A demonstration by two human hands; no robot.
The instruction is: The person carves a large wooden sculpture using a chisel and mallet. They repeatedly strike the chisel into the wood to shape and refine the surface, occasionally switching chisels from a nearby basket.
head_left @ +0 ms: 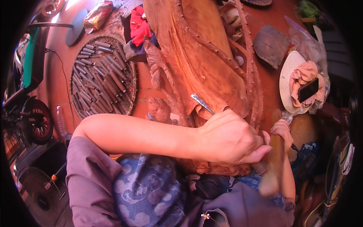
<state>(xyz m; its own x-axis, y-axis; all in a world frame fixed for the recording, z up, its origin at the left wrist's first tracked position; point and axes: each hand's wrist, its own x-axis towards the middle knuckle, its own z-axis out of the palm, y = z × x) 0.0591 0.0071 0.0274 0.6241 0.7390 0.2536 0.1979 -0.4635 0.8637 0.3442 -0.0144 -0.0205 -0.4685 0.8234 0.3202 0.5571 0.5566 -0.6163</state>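
Observation:
My left forearm reaches across in front of me, and my left hand (232, 138) is closed round a carving chisel (203, 103). Its metal blade points up and left, against or just over a carved hollow in the large wood carving (211, 49); I cannot tell whether the edge touches. The handle end comes out at the little-finger side of that fist. To its right, my right hand (283, 132) grips a wooden mallet (273, 166), blurred at its lower end and close to the chisel's handle end.
A round woven basket (135, 79) full of chisels stands on the tiled floor at left. A fan (41, 196) and a motorbike wheel (38, 119) are at far left. On the right lie a sun hat (289, 64), a phone (308, 90) and a flat dark panel (271, 46).

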